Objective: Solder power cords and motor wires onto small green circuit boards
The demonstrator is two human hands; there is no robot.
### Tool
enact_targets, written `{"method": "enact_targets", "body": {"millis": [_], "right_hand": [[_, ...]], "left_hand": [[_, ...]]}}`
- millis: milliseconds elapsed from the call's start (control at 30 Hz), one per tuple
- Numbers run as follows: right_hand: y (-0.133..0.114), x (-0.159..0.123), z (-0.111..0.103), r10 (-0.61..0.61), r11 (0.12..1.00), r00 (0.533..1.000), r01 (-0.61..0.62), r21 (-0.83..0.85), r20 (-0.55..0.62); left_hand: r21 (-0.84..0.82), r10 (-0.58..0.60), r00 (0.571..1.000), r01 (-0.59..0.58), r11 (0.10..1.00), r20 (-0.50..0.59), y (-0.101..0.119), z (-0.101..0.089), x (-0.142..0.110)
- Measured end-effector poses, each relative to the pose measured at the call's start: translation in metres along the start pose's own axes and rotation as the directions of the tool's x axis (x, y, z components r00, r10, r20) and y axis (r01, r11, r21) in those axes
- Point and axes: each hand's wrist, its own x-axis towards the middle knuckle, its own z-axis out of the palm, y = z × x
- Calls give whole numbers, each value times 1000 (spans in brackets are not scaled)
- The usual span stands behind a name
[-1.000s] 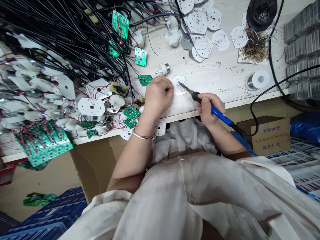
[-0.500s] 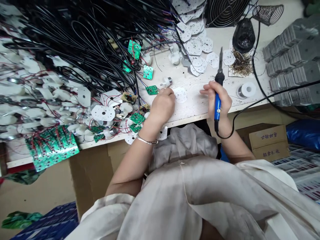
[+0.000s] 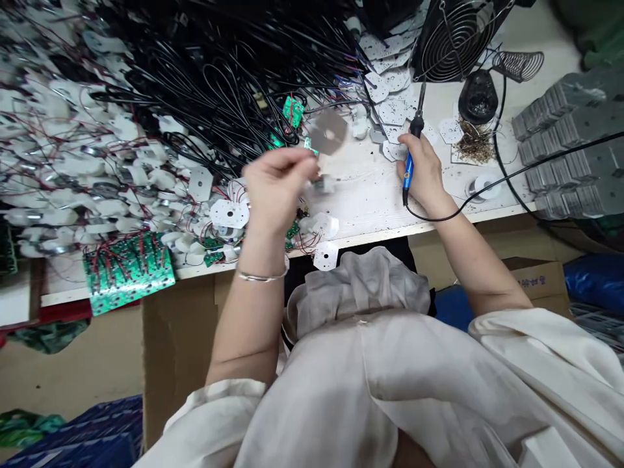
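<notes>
The person's left hand [image 3: 279, 188] is raised above the bench, fingers pinched around the edge of a pale plate with a centre hole [image 3: 327, 132]; motion blur hides the exact grip. A silver bangle [image 3: 260, 278] circles that wrist. The right hand [image 3: 424, 172] is closed around the blue handle of a soldering iron [image 3: 407, 170], tip pointing away, and is well apart from the plate. Its black cord [image 3: 453, 218] runs off to the right. Both wrists are just behind the front edge of the white wooden bench [image 3: 370, 233], and flecked wood lies between the hands. Left of the plate sprawl white plates with red wires [image 3: 229, 213] and a green circuit-board panel [image 3: 127, 263]. Beyond lie black wires [image 3: 219, 78], stacked perforated plates [image 3: 392, 112], and a wire-guarded fan [image 3: 455, 39].
</notes>
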Motion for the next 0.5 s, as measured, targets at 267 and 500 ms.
{"method": "enact_targets", "body": {"millis": [267, 500], "right_hand": [[-19, -23, -14, -50, 997, 997, 52, 48, -57], [-35, -16, -11, 156, 960, 986, -139, -242, 53]], "left_hand": [[-433, -471, 699, 251, 866, -538, -36, -80, 11], [214, -157, 973, 191, 958, -167, -9, -76, -5]]}}
